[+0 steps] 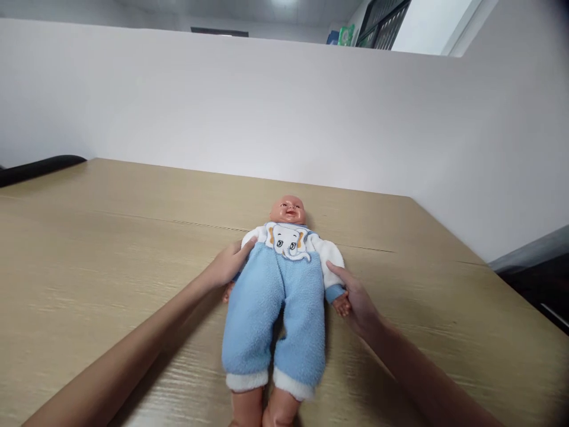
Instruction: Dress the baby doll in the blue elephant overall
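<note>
A baby doll (278,290) lies on its back on the wooden table, head toward the wall and legs toward me. It wears a fleecy blue and white outfit with an elephant face (288,240) on the chest. My left hand (231,261) grips the doll's sleeve on the left side, thumb on top and the other fingers mostly hidden. On the right, my right hand (355,293) is closed around the other white sleeve (331,264), its thumb resting on the fabric. The doll's bare lower legs (264,406) run out of the bottom of the view.
The light wooden table (133,249) has thin seam lines and reaches a white partition (249,112) at the back. A black curved object (44,168) stands at the far left edge. Something dark (540,284) lies beyond the table's right edge.
</note>
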`<state>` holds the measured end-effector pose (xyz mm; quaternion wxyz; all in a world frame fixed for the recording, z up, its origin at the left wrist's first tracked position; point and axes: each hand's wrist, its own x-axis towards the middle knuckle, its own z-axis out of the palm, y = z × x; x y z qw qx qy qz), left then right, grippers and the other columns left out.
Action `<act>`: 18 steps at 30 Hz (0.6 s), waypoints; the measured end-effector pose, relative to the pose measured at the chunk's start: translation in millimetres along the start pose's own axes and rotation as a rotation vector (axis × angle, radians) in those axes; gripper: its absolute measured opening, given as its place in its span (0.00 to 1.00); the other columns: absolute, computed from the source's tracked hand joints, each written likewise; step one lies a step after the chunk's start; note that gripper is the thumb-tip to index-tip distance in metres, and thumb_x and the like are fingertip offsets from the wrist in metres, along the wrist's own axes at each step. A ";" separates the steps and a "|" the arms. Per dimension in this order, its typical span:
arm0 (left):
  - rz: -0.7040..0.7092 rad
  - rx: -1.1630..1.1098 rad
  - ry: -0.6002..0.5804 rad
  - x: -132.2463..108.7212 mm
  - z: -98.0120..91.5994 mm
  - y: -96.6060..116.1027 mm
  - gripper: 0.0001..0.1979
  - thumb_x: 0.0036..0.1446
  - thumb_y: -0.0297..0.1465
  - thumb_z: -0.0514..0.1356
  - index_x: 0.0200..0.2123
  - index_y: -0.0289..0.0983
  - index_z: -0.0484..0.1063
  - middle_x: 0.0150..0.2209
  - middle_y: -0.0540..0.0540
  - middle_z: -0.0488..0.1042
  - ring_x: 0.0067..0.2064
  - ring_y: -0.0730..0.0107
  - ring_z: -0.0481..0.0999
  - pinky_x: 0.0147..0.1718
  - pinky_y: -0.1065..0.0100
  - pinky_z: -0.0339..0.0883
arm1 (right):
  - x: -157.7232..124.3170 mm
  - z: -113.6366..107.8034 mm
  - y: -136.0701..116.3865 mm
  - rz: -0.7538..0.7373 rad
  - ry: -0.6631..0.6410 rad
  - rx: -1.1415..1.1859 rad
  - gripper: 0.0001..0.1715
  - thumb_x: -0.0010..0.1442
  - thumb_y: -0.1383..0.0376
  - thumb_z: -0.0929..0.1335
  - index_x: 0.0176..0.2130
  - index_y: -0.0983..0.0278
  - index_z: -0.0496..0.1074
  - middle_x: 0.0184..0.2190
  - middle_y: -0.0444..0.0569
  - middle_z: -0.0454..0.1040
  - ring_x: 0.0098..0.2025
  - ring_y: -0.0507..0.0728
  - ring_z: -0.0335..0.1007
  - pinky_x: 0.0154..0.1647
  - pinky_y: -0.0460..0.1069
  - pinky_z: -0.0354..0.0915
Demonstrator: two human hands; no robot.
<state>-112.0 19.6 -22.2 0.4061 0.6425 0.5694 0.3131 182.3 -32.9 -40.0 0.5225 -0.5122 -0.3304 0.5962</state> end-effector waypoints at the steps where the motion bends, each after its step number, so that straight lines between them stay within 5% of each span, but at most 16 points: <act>1: -0.002 -0.036 0.015 -0.1 3.2 3.5 0.43 0.67 0.64 0.49 0.62 0.36 0.79 0.62 0.37 0.81 0.64 0.39 0.77 0.64 0.52 0.67 | -2.5 7.3 -1.4 0.011 0.025 0.025 0.27 0.46 0.49 0.83 0.38 0.60 0.76 0.13 0.32 0.67 0.09 0.45 0.50 0.07 0.40 0.53; 8: 0.036 -0.208 0.178 -31.8 8.6 47.7 0.42 0.66 0.63 0.54 0.63 0.35 0.77 0.57 0.39 0.84 0.60 0.42 0.79 0.60 0.53 0.71 | -35.9 21.5 -26.3 0.065 0.194 0.126 0.37 0.31 0.54 0.85 0.38 0.61 0.74 0.12 0.28 0.63 0.08 0.42 0.46 0.05 0.37 0.48; 13: 0.047 -0.245 0.281 -103.9 21.4 83.7 0.42 0.65 0.62 0.56 0.64 0.35 0.76 0.60 0.37 0.82 0.62 0.41 0.79 0.61 0.52 0.73 | -100.9 -3.8 -49.2 0.014 0.229 0.086 0.31 0.36 0.53 0.85 0.38 0.60 0.77 0.11 0.31 0.63 0.08 0.45 0.49 0.05 0.38 0.48; 16: 0.025 -0.288 0.284 -169.3 46.3 63.4 0.44 0.64 0.64 0.55 0.69 0.38 0.72 0.64 0.36 0.79 0.65 0.38 0.76 0.65 0.47 0.72 | -147.7 -46.6 -55.9 -0.036 0.204 -0.010 0.24 0.45 0.55 0.84 0.42 0.55 0.81 0.18 0.41 0.76 0.11 0.52 0.62 0.06 0.43 0.56; 18: -0.010 -0.288 0.146 -214.0 65.9 29.5 0.44 0.65 0.65 0.53 0.74 0.44 0.66 0.64 0.38 0.78 0.67 0.37 0.74 0.63 0.44 0.74 | -175.9 -78.2 -55.3 -0.050 0.069 -0.027 0.25 0.47 0.61 0.84 0.45 0.49 0.83 0.31 0.49 0.86 0.16 0.56 0.72 0.11 0.47 0.68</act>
